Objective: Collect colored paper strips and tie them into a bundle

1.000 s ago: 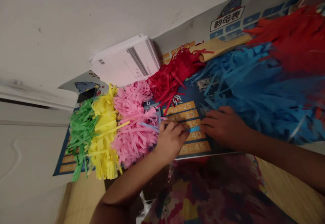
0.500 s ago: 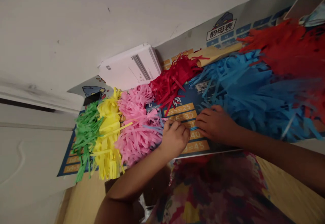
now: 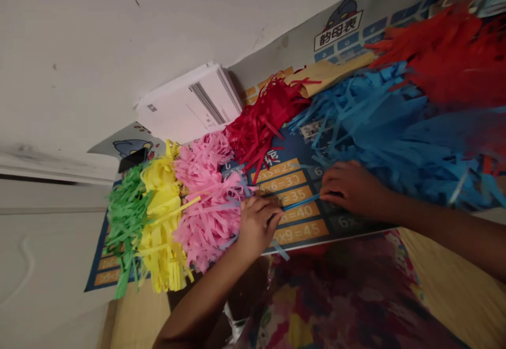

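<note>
My left hand [image 3: 256, 222] is closed beside the pink paper strips [image 3: 205, 201], gripping a few blue strips that stick out below it. My right hand [image 3: 348, 188] pinches the other end of one blue paper strip [image 3: 300, 202], which stretches between the two hands over the blue multiplication mat [image 3: 300, 228]. A big heap of blue strips [image 3: 395, 127] lies just behind my right hand. A red pile [image 3: 261, 122] sits behind the pink one.
Yellow strips [image 3: 162, 212] and green strips [image 3: 124, 217] lie left of the pink pile. A white box [image 3: 185, 101] leans by the wall. More red strips [image 3: 446, 59] are heaped at the far right. Patterned clothing [image 3: 336, 296] fills the foreground.
The hands have drawn apart: a blue strip is now stretched between them. My left hand slid down and left toward the mat's edge; my right hand shifted slightly right.
</note>
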Demonstrator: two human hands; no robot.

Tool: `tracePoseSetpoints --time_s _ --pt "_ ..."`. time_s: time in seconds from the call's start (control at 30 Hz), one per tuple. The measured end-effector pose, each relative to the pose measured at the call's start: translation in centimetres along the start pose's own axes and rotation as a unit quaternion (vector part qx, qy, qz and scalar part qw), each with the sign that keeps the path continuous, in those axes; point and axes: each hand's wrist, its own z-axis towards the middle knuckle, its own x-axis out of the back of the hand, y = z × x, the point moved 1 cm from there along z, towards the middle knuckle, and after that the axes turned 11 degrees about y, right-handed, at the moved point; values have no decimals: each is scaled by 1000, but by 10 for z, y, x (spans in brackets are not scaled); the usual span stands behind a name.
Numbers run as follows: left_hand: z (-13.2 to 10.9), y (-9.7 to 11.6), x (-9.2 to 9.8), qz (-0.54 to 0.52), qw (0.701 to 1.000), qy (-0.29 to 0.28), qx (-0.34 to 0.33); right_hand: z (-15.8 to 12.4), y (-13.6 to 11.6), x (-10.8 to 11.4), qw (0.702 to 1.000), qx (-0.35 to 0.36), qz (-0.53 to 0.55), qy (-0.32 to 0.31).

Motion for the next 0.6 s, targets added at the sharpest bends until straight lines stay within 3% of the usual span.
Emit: tracePoseSetpoints --time_s 0.13,0.4,0.5,0.6 --pt "3 -2 -1 -38 996 -16 74 8 -2 1 996 -60 19 -69" --pt "11 5 -1 45 996 -62 36 25 -14 7 984 -105 -57 -132" --pt "13 9 0 94 993 -70 -35 28 -22 9 984 -74 -95 -130" --pt "12 15 1 143 971 -70 -180 24 -34 8 988 42 -112 -95"
